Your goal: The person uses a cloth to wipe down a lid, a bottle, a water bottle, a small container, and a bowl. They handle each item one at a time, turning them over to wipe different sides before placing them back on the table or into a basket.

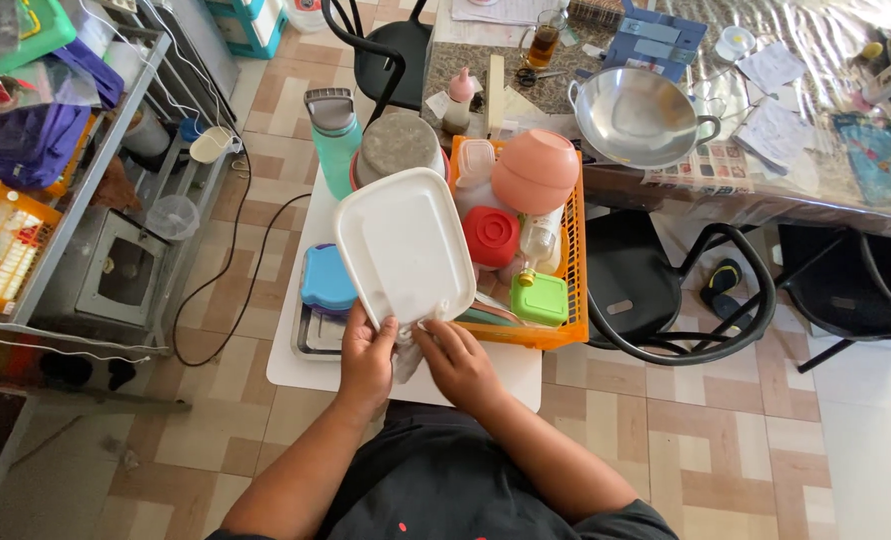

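Nearest the camera is the person's dark shirt, cut off by the lower edge of the view, with both forearms reaching forward over the near edge of the small white desk (306, 372). The left hand (366, 355) has its grip closed on the near rim of a white rectangular plastic lid (404, 243), thumb on top and fingers curled underneath, out of sight. The right hand (456, 362) is pressed against the same near edge, its fingers bunched on a pale cloth (406, 358) that hangs below the lid; how much of the cloth lies under the hand cannot be made out. The lid is held tilted above the middle of the desk, leaning over the left wall of an orange dish basket (574, 300) and hiding part of what lies inside.

In the basket sit an upturned salmon-pink bowl (536, 168), a red round lid (492, 236) and a small green box (540, 298). At the desk's left edge a blue container (326, 277) rests on a metal tray (316, 335), half covered by the lid. At the far edge stand a teal bottle (335, 135) and a grey round lid (398, 145). Beyond, a steel wok (638, 115) rests on a cluttered table (816, 190).
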